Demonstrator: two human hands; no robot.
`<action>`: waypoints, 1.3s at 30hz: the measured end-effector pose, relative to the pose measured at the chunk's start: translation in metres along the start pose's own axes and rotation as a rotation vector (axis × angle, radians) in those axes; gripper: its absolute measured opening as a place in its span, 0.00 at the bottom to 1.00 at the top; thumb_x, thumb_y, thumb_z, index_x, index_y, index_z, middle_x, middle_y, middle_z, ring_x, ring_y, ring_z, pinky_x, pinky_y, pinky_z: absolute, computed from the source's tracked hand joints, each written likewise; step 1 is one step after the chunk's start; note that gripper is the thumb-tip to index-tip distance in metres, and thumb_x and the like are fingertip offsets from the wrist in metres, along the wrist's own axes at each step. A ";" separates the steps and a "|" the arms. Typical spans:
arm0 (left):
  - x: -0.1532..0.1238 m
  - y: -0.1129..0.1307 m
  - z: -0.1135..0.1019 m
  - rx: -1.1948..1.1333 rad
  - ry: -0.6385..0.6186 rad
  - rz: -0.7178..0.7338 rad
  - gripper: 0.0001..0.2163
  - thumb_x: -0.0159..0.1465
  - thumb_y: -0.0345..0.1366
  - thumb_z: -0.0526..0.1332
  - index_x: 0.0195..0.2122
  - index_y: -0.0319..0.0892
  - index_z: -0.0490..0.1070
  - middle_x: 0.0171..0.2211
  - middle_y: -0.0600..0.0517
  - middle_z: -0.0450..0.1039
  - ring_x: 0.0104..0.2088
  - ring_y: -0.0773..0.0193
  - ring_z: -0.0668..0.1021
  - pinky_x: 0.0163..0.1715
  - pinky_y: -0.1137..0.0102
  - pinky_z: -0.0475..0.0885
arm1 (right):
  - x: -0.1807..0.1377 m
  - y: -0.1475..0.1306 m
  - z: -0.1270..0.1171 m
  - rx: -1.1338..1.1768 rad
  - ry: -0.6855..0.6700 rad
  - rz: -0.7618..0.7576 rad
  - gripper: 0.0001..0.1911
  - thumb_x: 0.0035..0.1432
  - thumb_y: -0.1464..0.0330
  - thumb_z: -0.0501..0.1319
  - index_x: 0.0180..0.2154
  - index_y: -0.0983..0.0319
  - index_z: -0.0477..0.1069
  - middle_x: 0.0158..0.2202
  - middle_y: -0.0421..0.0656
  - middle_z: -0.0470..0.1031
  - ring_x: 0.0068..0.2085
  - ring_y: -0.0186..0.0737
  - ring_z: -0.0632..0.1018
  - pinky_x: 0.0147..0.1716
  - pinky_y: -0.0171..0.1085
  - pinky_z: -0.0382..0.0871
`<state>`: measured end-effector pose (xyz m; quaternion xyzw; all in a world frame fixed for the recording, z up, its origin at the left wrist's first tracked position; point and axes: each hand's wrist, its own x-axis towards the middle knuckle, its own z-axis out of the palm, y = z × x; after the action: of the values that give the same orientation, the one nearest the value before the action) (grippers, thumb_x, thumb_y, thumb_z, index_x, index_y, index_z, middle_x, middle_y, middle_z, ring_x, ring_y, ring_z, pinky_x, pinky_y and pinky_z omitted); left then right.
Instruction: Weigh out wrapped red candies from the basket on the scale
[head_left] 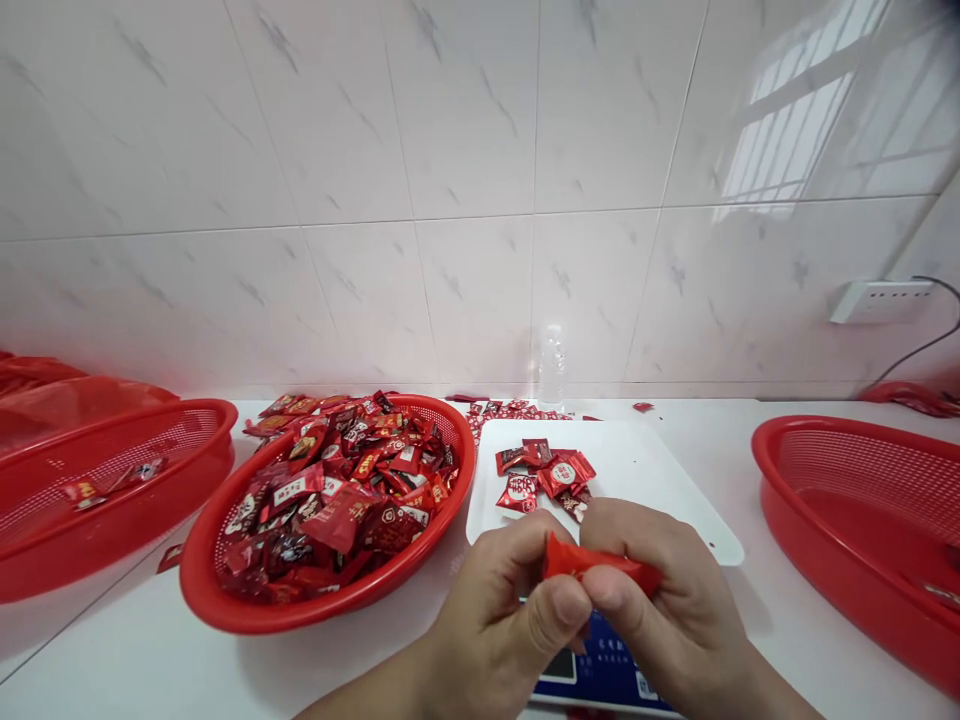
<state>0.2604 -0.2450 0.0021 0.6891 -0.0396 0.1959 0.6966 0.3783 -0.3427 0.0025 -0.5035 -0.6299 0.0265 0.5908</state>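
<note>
A: Red packet [566,557] where?
B: Pinched between left grip [499,600] and right grip [675,590], thumbs toward me.
A: Around it?
B: Blue scale base [600,640] below, partly hidden by both grips. White tray [637,460] with loose packets [566,472] just beyond. Heaped basket [300,618] left, another basket [810,560] right.
A: Text?
B: White lettering on packets, base; can't read it.

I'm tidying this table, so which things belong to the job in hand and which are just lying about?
Likely part of the job:
red packet, held by left hand and right hand
packets on the white tray
heaped red basket

Seemingly just lying about:
clear bottle by the wall
loose packet beside that basket
</note>
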 end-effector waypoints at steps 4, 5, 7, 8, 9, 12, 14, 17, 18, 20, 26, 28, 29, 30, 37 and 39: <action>-0.003 0.002 0.000 0.121 -0.015 0.019 0.19 0.64 0.52 0.53 0.29 0.41 0.63 0.24 0.53 0.62 0.25 0.68 0.66 0.26 0.72 0.62 | 0.002 -0.005 0.000 -0.117 0.071 -0.103 0.22 0.66 0.56 0.51 0.22 0.60 0.59 0.18 0.35 0.59 0.20 0.28 0.62 0.20 0.31 0.54; -0.003 0.002 0.000 0.128 -0.005 0.028 0.18 0.65 0.52 0.53 0.28 0.41 0.63 0.24 0.53 0.62 0.25 0.68 0.66 0.26 0.72 0.62 | 0.002 -0.005 0.001 -0.116 0.075 -0.107 0.22 0.66 0.56 0.51 0.22 0.60 0.58 0.18 0.35 0.59 0.20 0.28 0.62 0.20 0.31 0.54; -0.003 0.001 0.001 0.117 0.011 0.037 0.18 0.65 0.51 0.53 0.28 0.41 0.63 0.24 0.53 0.62 0.25 0.68 0.67 0.26 0.72 0.63 | 0.002 -0.003 0.002 -0.076 0.052 -0.080 0.22 0.66 0.57 0.51 0.22 0.61 0.60 0.18 0.35 0.62 0.20 0.28 0.64 0.20 0.30 0.56; -0.003 0.001 0.001 0.106 0.017 0.041 0.18 0.66 0.50 0.53 0.28 0.41 0.63 0.24 0.53 0.63 0.25 0.68 0.67 0.26 0.72 0.63 | 0.002 -0.002 0.002 -0.051 0.045 -0.063 0.23 0.66 0.55 0.50 0.22 0.61 0.60 0.18 0.36 0.63 0.20 0.28 0.65 0.20 0.30 0.56; -0.002 0.001 0.001 0.097 0.026 0.050 0.17 0.66 0.50 0.53 0.28 0.41 0.63 0.24 0.54 0.62 0.25 0.69 0.67 0.26 0.73 0.63 | 0.002 -0.001 0.003 -0.035 0.051 -0.050 0.24 0.65 0.53 0.50 0.22 0.61 0.60 0.18 0.36 0.64 0.20 0.28 0.65 0.20 0.30 0.57; -0.001 0.000 0.001 0.098 0.096 0.098 0.16 0.66 0.47 0.53 0.28 0.41 0.64 0.23 0.55 0.61 0.25 0.70 0.65 0.26 0.75 0.61 | 0.002 0.000 0.003 -0.086 0.085 -0.053 0.25 0.62 0.49 0.52 0.22 0.61 0.60 0.18 0.35 0.61 0.20 0.28 0.62 0.20 0.31 0.55; 0.000 0.000 0.000 0.110 0.136 0.112 0.16 0.67 0.46 0.53 0.28 0.41 0.64 0.23 0.55 0.61 0.25 0.70 0.64 0.27 0.75 0.62 | 0.003 0.000 0.003 -0.143 0.059 -0.066 0.23 0.63 0.52 0.53 0.22 0.61 0.61 0.18 0.36 0.61 0.21 0.29 0.61 0.21 0.32 0.53; 0.001 -0.001 -0.001 0.125 0.136 0.105 0.15 0.68 0.44 0.52 0.29 0.41 0.66 0.25 0.54 0.64 0.26 0.70 0.66 0.28 0.74 0.63 | 0.003 0.000 0.002 -0.149 -0.012 -0.051 0.19 0.65 0.59 0.53 0.23 0.61 0.63 0.19 0.37 0.63 0.22 0.30 0.63 0.22 0.33 0.54; 0.002 -0.001 -0.001 0.127 0.133 0.103 0.14 0.68 0.44 0.52 0.29 0.41 0.66 0.25 0.53 0.65 0.26 0.69 0.67 0.29 0.74 0.64 | 0.003 -0.001 0.001 -0.141 -0.028 -0.042 0.18 0.65 0.61 0.53 0.24 0.61 0.63 0.20 0.37 0.64 0.22 0.31 0.63 0.22 0.34 0.54; 0.002 -0.001 -0.002 0.129 0.131 0.102 0.14 0.68 0.44 0.52 0.30 0.41 0.67 0.26 0.53 0.65 0.27 0.69 0.68 0.29 0.74 0.64 | 0.003 -0.001 0.000 -0.123 -0.049 -0.033 0.16 0.64 0.62 0.53 0.24 0.61 0.63 0.20 0.37 0.64 0.23 0.31 0.64 0.23 0.34 0.54; 0.005 -0.001 -0.001 0.153 0.143 0.128 0.13 0.68 0.42 0.52 0.31 0.41 0.67 0.25 0.54 0.64 0.26 0.70 0.67 0.28 0.76 0.64 | 0.003 0.001 -0.002 -0.111 -0.057 -0.029 0.15 0.65 0.65 0.52 0.24 0.60 0.57 0.20 0.35 0.59 0.22 0.30 0.62 0.22 0.33 0.54; 0.004 -0.001 -0.003 0.214 0.171 0.161 0.12 0.68 0.41 0.52 0.31 0.42 0.67 0.25 0.54 0.64 0.26 0.70 0.67 0.28 0.75 0.64 | 0.003 0.003 -0.003 -0.137 -0.037 -0.047 0.15 0.64 0.65 0.54 0.25 0.59 0.58 0.20 0.35 0.59 0.22 0.30 0.61 0.21 0.33 0.54; 0.004 -0.001 -0.004 0.258 0.187 0.181 0.12 0.68 0.41 0.53 0.31 0.42 0.68 0.25 0.54 0.64 0.26 0.70 0.66 0.28 0.75 0.64 | 0.002 0.004 -0.004 -0.150 -0.020 -0.057 0.13 0.63 0.64 0.55 0.26 0.59 0.59 0.20 0.35 0.59 0.22 0.30 0.62 0.21 0.33 0.55; 0.003 -0.001 -0.005 0.304 0.204 0.205 0.11 0.68 0.40 0.53 0.31 0.42 0.69 0.26 0.54 0.64 0.26 0.69 0.67 0.29 0.74 0.64 | 0.002 0.005 -0.006 -0.158 -0.001 -0.069 0.11 0.62 0.64 0.56 0.28 0.59 0.62 0.22 0.35 0.62 0.23 0.31 0.63 0.21 0.33 0.57; 0.002 0.004 -0.012 0.457 0.238 0.389 0.07 0.65 0.30 0.57 0.40 0.47 0.72 0.35 0.52 0.72 0.37 0.64 0.73 0.39 0.70 0.68 | -0.004 0.007 -0.011 -0.124 0.094 -0.143 0.14 0.57 0.74 0.62 0.46 0.57 0.69 0.39 0.43 0.71 0.41 0.38 0.73 0.36 0.37 0.71; 0.002 0.004 -0.012 0.454 0.244 0.417 0.09 0.64 0.29 0.58 0.43 0.48 0.72 0.36 0.52 0.72 0.37 0.64 0.74 0.39 0.70 0.69 | -0.005 0.007 -0.011 -0.108 0.085 -0.155 0.15 0.57 0.75 0.62 0.46 0.56 0.69 0.39 0.42 0.71 0.41 0.38 0.73 0.37 0.38 0.71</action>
<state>0.2586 -0.2330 0.0066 0.7753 -0.0515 0.4190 0.4697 0.3896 -0.3485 -0.0019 -0.4851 -0.6417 -0.0744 0.5893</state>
